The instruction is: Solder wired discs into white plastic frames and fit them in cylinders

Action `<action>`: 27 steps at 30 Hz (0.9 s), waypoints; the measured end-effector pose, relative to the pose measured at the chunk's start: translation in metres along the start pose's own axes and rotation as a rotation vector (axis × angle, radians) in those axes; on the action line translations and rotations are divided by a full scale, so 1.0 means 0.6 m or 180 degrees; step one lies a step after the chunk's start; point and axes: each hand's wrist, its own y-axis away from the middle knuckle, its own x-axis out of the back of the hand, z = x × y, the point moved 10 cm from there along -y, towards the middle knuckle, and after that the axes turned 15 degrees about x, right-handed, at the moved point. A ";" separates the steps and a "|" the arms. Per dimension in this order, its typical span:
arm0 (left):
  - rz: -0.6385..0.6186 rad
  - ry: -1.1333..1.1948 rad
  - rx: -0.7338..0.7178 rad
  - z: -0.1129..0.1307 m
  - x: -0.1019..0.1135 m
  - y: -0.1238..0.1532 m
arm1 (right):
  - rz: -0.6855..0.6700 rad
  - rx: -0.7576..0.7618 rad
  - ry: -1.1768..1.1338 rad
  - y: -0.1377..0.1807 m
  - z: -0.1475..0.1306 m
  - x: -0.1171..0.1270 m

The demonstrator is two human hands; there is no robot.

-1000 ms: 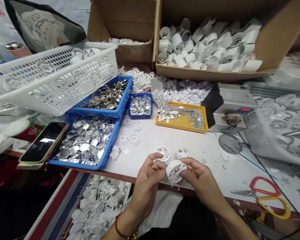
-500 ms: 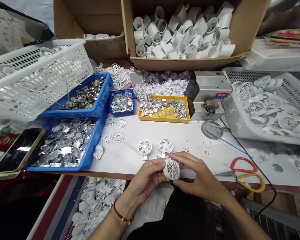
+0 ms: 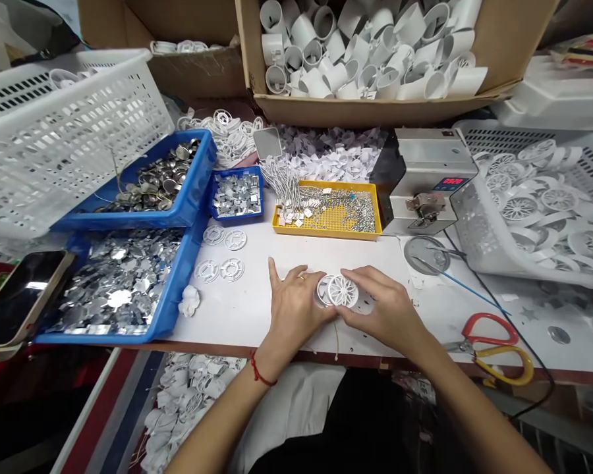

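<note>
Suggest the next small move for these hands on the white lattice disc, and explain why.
Probably slide the white lattice disc until it lines up with the white disc behind it: the two overlap off-centre, and the left hand and right hand already flank them.

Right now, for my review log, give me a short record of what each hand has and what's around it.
Left hand: at the left edge of the white lattice disc, red cord on wrist
Right hand: fingertips on the disc's right side
Held item: the disc, with a second white ring behind it
Nearby: flat perforated white discs
Rest: yellow tray, blue tray of mirror pieces, red-and-yellow scissors, phone, cardboard box of white tubes
</note>
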 end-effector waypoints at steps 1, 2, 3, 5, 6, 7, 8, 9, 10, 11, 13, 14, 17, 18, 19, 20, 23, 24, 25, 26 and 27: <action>0.0022 0.0004 -0.0017 0.000 0.001 0.002 | -0.0064 0.0017 0.0047 -0.002 -0.002 -0.004; 0.0020 0.0006 -0.0035 0.001 0.001 0.004 | -0.0133 0.0026 0.0087 -0.004 -0.003 -0.007; 0.0006 0.0008 -0.0043 0.000 0.001 0.005 | -0.0215 0.0021 0.0112 -0.006 -0.005 -0.011; -0.0037 0.0014 -0.0030 -0.002 0.000 0.004 | -0.0406 -0.0030 0.0132 -0.010 -0.005 -0.020; -0.0070 0.0020 -0.0014 -0.003 -0.001 0.003 | -0.0491 -0.0064 0.0142 -0.011 -0.004 -0.024; -0.0111 0.0023 0.0004 -0.004 -0.003 0.002 | -0.0560 -0.0100 0.0160 -0.012 -0.003 -0.028; -0.0153 0.0024 0.0017 -0.005 -0.005 0.001 | -0.0604 -0.0128 0.0189 -0.013 -0.002 -0.030; -0.0184 0.0030 0.0034 -0.006 -0.007 0.000 | -0.0620 -0.0145 0.0223 -0.013 -0.002 -0.032; -0.0200 0.0044 0.0052 -0.008 -0.007 0.000 | -0.0617 -0.0152 0.0253 -0.013 -0.001 -0.032; -0.0199 0.0064 0.0071 -0.010 -0.007 -0.001 | -0.0601 -0.0147 0.0270 -0.013 -0.002 -0.032; -0.0171 0.0129 0.0102 -0.013 -0.007 0.000 | -0.0553 -0.0113 0.0274 -0.013 -0.004 -0.031; -0.0153 0.0163 0.0104 -0.015 -0.007 0.000 | -0.0532 -0.0083 0.0276 -0.013 -0.006 -0.031; -0.0046 0.0211 0.0066 -0.016 -0.012 0.003 | -0.0572 -0.0036 0.0331 -0.013 -0.009 -0.032; 0.0004 0.0222 0.0045 -0.017 -0.013 0.004 | -0.0628 -0.0056 0.0369 -0.013 -0.008 -0.034; 0.0060 0.0233 0.0023 -0.017 -0.013 0.006 | -0.0692 -0.0097 0.0423 -0.013 -0.006 -0.036; 0.0128 0.0252 -0.0014 -0.017 -0.011 0.008 | -0.0759 -0.0152 0.0488 -0.013 -0.003 -0.039; 0.0293 0.0324 -0.0393 -0.011 0.014 0.019 | -0.0986 -0.0359 0.0731 -0.014 0.007 -0.048; 0.0319 0.0281 -0.0500 -0.011 0.026 0.023 | -0.1062 -0.0440 0.0800 -0.014 0.011 -0.050; 0.0321 0.0171 -0.0523 -0.015 0.036 0.023 | -0.1128 -0.0521 0.0841 -0.014 0.015 -0.052; 0.0278 -0.0009 -0.0442 -0.025 0.043 0.021 | -0.1173 -0.0602 0.0836 -0.013 0.019 -0.054; 0.0162 -0.0238 -0.0279 -0.038 0.045 0.017 | -0.1189 -0.0666 0.0776 -0.012 0.024 -0.055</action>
